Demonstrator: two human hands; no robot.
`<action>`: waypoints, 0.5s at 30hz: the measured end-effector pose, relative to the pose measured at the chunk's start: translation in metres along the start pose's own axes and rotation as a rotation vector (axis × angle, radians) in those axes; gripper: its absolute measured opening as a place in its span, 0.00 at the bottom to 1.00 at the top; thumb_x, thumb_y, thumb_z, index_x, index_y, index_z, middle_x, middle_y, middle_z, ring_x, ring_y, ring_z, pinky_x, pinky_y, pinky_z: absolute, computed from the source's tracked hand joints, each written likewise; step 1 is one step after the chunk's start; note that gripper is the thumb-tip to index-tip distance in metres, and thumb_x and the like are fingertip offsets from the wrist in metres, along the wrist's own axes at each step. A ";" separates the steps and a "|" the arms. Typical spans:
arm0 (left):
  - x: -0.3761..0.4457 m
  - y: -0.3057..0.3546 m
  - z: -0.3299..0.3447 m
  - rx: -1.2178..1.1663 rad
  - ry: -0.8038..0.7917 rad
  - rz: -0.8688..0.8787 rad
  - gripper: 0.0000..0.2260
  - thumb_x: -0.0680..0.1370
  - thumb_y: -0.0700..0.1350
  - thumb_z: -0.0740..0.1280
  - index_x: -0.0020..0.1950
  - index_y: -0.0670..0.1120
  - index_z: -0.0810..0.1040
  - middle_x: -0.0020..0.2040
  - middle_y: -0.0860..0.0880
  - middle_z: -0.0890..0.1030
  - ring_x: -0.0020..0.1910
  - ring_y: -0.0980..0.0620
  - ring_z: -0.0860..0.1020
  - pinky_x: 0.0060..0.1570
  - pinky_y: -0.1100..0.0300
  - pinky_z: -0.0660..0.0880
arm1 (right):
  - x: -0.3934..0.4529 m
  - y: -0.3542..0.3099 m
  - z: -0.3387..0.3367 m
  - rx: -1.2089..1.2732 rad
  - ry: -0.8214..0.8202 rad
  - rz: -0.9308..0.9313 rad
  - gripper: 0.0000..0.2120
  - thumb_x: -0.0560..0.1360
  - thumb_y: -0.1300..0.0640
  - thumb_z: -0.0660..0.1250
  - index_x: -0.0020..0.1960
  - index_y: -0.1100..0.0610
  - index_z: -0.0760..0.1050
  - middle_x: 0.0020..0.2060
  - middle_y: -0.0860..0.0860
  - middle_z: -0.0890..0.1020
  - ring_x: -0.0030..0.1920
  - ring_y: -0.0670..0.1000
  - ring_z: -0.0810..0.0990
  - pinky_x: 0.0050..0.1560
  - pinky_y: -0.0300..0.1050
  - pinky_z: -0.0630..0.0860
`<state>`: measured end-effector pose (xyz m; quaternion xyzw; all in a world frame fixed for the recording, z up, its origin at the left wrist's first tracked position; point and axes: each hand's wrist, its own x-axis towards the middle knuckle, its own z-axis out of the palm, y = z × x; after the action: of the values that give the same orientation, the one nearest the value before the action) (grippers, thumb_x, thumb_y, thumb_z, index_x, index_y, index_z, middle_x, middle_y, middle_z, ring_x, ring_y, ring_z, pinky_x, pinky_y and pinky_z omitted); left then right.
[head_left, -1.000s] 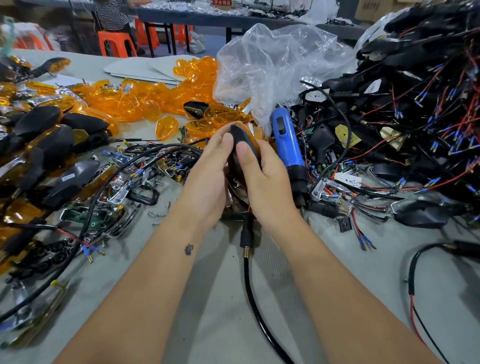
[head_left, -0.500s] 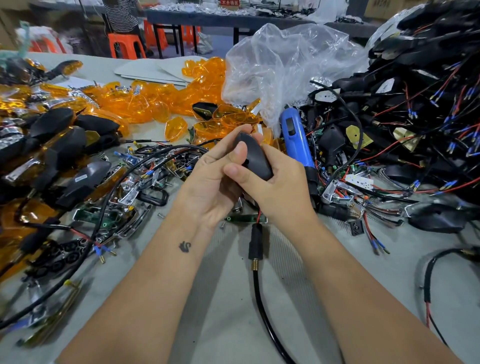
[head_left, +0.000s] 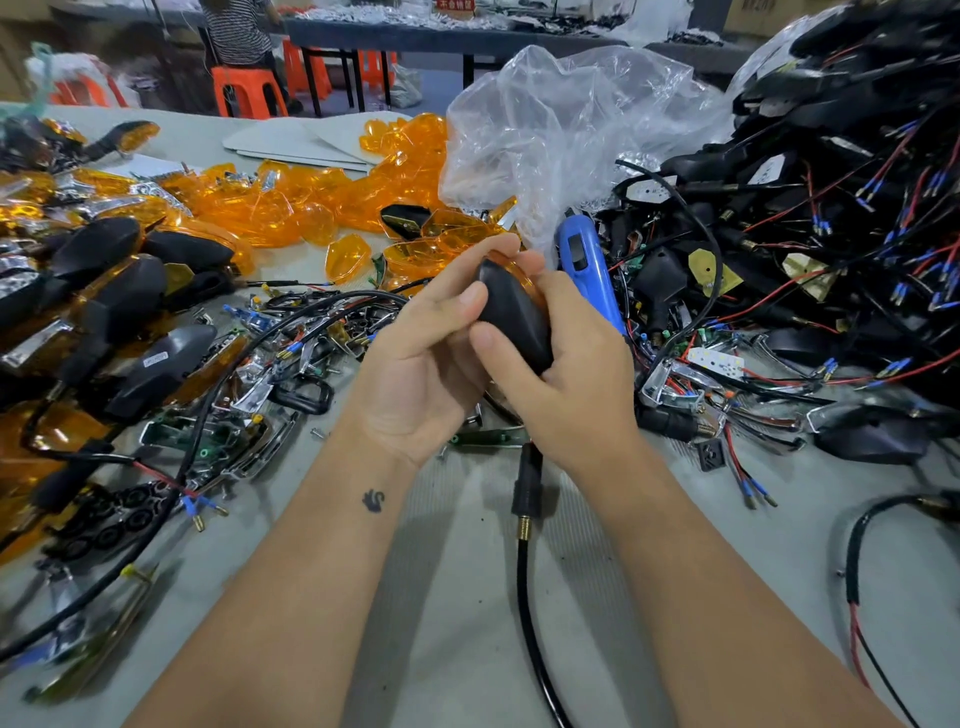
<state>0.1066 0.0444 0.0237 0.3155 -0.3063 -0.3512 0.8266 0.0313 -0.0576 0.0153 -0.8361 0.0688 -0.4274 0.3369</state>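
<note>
I've tipped the black lamp housing (head_left: 514, 319) further upright | my left hand (head_left: 421, 364) and right hand (head_left: 571, 374) both grip it.

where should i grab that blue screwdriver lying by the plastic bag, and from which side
Probably round the blue screwdriver's thick upper barrel, coming from above. It lies slanted with that stretch bare, while its lower end disappears behind the right hand holding the black lamp housing, and wired parts crowd its right side.
</note>
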 end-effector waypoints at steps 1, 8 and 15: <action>0.001 -0.001 0.000 -0.006 0.010 0.002 0.13 0.77 0.41 0.63 0.57 0.48 0.84 0.57 0.49 0.83 0.57 0.50 0.81 0.59 0.55 0.79 | 0.000 -0.001 0.000 -0.023 0.026 -0.012 0.23 0.72 0.37 0.63 0.56 0.54 0.77 0.36 0.40 0.75 0.37 0.44 0.75 0.39 0.48 0.76; -0.003 0.001 -0.004 -0.126 -0.059 -0.048 0.15 0.65 0.44 0.79 0.50 0.45 0.87 0.49 0.48 0.86 0.51 0.52 0.84 0.51 0.57 0.81 | -0.002 0.002 0.000 -0.210 0.176 -0.310 0.24 0.74 0.43 0.67 0.53 0.64 0.82 0.38 0.53 0.84 0.35 0.52 0.82 0.32 0.48 0.78; -0.004 0.003 -0.002 0.016 0.001 -0.034 0.13 0.65 0.48 0.78 0.48 0.48 0.87 0.50 0.49 0.85 0.52 0.52 0.84 0.51 0.55 0.82 | -0.005 0.002 -0.002 -0.173 0.159 -0.291 0.23 0.74 0.43 0.66 0.48 0.65 0.81 0.32 0.51 0.80 0.30 0.51 0.77 0.29 0.48 0.76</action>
<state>0.1068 0.0500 0.0233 0.3273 -0.3031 -0.3627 0.8182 0.0270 -0.0577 0.0115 -0.8266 0.0100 -0.5289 0.1919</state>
